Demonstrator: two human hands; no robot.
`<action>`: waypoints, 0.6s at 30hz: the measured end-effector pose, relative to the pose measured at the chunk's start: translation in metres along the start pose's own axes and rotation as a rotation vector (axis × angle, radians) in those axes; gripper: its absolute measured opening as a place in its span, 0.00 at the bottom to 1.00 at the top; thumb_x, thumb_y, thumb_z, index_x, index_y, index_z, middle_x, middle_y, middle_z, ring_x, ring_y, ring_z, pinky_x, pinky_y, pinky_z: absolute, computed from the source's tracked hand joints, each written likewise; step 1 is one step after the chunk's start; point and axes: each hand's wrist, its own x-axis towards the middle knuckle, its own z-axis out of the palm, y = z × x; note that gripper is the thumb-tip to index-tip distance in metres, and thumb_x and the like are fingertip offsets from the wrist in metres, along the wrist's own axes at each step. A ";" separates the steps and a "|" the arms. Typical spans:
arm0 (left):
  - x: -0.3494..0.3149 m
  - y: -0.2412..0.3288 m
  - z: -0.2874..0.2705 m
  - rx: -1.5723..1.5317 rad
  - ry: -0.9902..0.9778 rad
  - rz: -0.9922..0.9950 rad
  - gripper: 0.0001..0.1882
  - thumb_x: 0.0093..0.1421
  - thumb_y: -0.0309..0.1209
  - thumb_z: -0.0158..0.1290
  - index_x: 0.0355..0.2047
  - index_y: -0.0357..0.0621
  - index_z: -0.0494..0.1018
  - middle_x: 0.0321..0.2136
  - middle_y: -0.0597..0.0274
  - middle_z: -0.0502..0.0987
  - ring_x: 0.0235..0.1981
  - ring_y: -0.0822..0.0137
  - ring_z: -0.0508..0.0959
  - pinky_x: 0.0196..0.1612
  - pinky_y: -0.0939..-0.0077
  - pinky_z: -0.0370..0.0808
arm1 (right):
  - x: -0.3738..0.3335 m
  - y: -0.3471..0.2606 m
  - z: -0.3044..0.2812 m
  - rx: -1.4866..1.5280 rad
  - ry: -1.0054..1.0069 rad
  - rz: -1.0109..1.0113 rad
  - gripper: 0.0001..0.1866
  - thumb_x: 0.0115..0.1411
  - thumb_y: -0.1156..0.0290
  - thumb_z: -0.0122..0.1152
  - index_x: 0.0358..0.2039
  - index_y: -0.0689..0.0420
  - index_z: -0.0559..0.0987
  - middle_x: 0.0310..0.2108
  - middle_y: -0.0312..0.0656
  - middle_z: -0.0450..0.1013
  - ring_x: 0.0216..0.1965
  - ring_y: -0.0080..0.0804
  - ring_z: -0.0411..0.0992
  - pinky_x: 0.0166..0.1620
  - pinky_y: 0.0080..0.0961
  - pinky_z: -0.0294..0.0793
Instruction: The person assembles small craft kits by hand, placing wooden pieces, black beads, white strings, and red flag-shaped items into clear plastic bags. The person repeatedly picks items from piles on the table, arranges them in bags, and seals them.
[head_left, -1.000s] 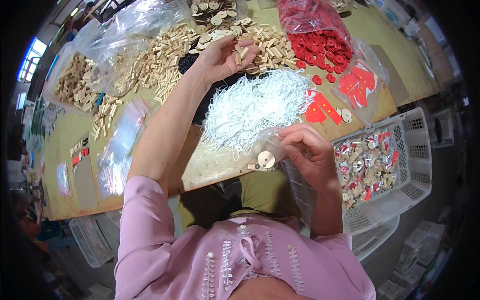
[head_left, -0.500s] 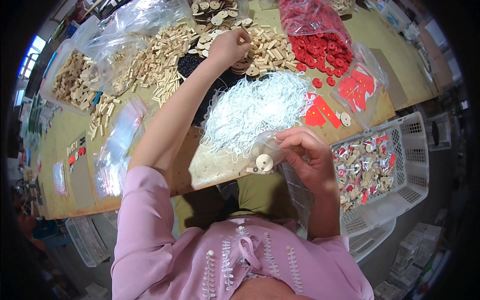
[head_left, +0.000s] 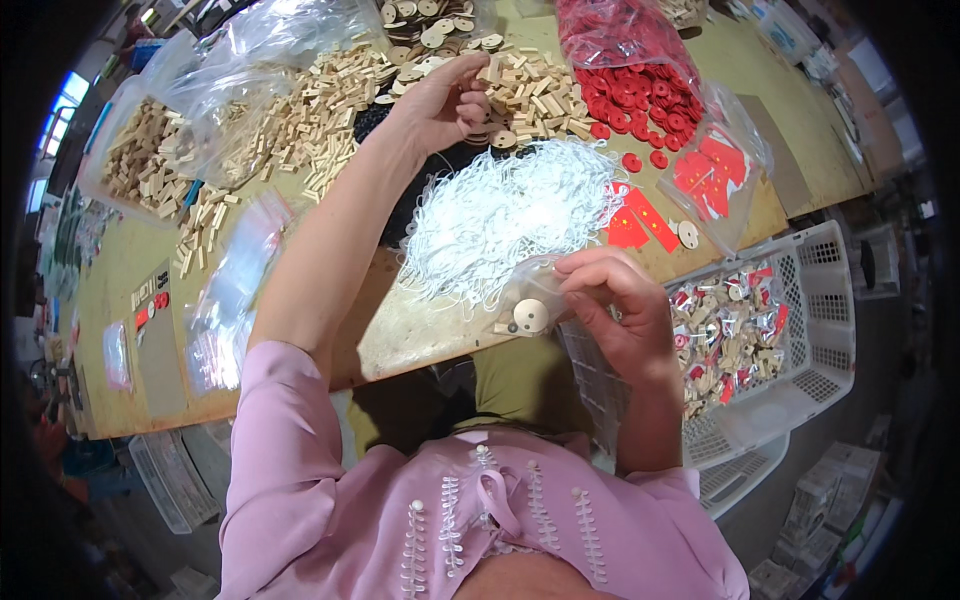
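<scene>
My right hand [head_left: 620, 305] pinches the top edge of a small clear plastic bag [head_left: 527, 298] at the table's near edge. Inside the bag are a round wooden disc [head_left: 530, 316] with holes and a few small dark and wooden pieces. Stretched far forward, my left hand [head_left: 440, 108] is over the wooden blocks [head_left: 535, 95] and the larger wooden discs [head_left: 415, 75]. Its fingers are curled, and what they hold, if anything, is hidden. Between my hands lies a heap of white string [head_left: 510, 225], with small black pieces [head_left: 372, 125] partly behind my left forearm.
Red discs [head_left: 640, 95] spill from a bag at the far right, near red flag stickers [head_left: 640, 220]. A white plastic basket [head_left: 825, 330] at the right holds several filled bags. Flat empty bags [head_left: 235, 290] and a tub of wooden blocks [head_left: 145, 160] are at the left.
My left hand has shifted slightly left, and its fingers are more curled. The bag in my right hand has risen a little.
</scene>
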 end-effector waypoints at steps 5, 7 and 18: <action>-0.035 -0.026 0.002 -0.526 -0.257 -0.100 0.15 0.71 0.32 0.51 0.46 0.29 0.69 0.48 0.46 0.76 0.49 0.55 0.80 0.53 0.63 0.81 | 0.002 -0.008 0.005 -0.020 -0.016 -0.012 0.05 0.60 0.81 0.66 0.36 0.62 0.80 0.42 0.47 0.79 0.45 0.40 0.79 0.47 0.30 0.77; -0.051 -0.033 0.003 -0.619 -0.276 -0.103 0.22 0.74 0.35 0.43 0.59 0.26 0.65 0.56 0.42 0.73 0.57 0.52 0.76 0.61 0.55 0.76 | 0.004 -0.012 0.009 -0.068 -0.023 -0.063 0.05 0.59 0.82 0.66 0.36 0.62 0.80 0.42 0.47 0.79 0.44 0.41 0.79 0.47 0.30 0.77; -0.131 -0.043 0.033 -0.578 -0.366 0.005 0.30 0.78 0.43 0.30 0.61 0.26 0.65 0.57 0.39 0.73 0.61 0.46 0.74 0.66 0.49 0.71 | 0.017 -0.040 0.039 -0.378 0.017 -0.220 0.05 0.59 0.84 0.62 0.37 0.63 0.78 0.45 0.49 0.75 0.45 0.43 0.77 0.48 0.32 0.77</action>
